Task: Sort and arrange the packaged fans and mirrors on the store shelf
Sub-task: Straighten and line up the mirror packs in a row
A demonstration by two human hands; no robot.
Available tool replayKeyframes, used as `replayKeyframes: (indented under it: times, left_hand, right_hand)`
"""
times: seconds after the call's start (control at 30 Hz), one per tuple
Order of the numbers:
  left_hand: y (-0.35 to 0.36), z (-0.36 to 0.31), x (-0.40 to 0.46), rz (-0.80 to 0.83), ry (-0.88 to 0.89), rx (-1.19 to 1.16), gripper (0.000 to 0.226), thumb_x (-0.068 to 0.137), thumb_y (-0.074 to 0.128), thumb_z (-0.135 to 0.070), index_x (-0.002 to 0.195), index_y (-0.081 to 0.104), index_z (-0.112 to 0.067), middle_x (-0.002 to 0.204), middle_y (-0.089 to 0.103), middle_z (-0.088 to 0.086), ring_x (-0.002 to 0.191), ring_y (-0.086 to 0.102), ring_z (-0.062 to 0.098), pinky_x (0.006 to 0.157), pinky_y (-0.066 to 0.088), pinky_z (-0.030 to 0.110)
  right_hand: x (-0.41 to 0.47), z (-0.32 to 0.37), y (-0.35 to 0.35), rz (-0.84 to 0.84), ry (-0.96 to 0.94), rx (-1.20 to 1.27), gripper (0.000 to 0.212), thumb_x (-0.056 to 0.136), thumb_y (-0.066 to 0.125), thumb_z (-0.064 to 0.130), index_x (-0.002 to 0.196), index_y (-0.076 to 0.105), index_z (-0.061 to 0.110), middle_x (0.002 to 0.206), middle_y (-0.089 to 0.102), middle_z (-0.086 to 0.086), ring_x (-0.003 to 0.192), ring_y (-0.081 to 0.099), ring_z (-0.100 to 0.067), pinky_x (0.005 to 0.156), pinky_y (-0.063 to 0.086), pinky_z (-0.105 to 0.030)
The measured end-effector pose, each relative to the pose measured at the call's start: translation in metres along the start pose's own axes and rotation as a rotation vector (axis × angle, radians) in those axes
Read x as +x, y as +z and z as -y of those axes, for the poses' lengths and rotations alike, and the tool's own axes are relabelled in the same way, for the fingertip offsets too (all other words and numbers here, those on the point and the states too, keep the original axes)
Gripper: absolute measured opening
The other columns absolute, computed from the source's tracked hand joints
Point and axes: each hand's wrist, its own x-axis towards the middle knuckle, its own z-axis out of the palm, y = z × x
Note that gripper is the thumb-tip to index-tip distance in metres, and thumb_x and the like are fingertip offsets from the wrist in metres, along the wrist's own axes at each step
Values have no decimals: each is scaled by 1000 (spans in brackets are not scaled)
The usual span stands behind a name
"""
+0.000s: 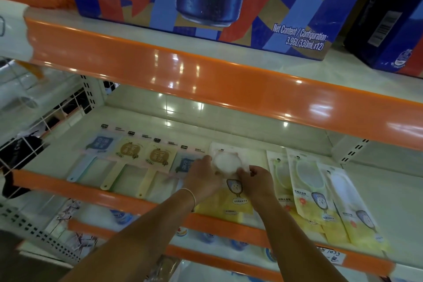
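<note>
The shelf (377,192) is pale cream with a glossy orange lip. On it lie four fans (128,155): the outer two blue, the middle two yellow with brown labels. The pack (231,190) between the hands is white above and yellow below, with a small cartoon figure. The mirror packs (318,192) to the right are clear over yellow, one frame perhaps green. Above stands a box (286,2) patterned in blue, red and gold. The left wrist wears a white band (191,194).

Four fans (128,155), four mirrors (306,181).
</note>
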Motion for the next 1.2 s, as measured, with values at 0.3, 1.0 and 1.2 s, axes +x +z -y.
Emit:
replayKeyframes:
  times: [0.3,1.0,1.2]
  left_hand:
    - [6,24,-11,-86,230,400,30,92,48,-34,116,46,-16,111,47,6,98,51,20,68,36,26]
    - [31,60,-31,-194,474,578,43,94,33,-41,99,64,-13,97,62,9,81,60,23,71,52,36]
    - [30,61,-35,-165,514,522,40,93,35,-35,101,65,-10,100,60,9,77,61,23,66,54,35]
  right_hand:
    - [-19,-9,4,10,-106,-256,49,83,58,38,127,59,16,109,69,-2,94,65,-19,79,56,-36]
    - [-47,-33,3,-92,-292,-273,43,78,74,41,112,68,15,108,63,0,94,60,-14,84,47,-24]
    - [-49,-34,1,-109,-331,-281,31,80,74,29,107,69,14,104,63,1,85,57,-8,77,41,-17]
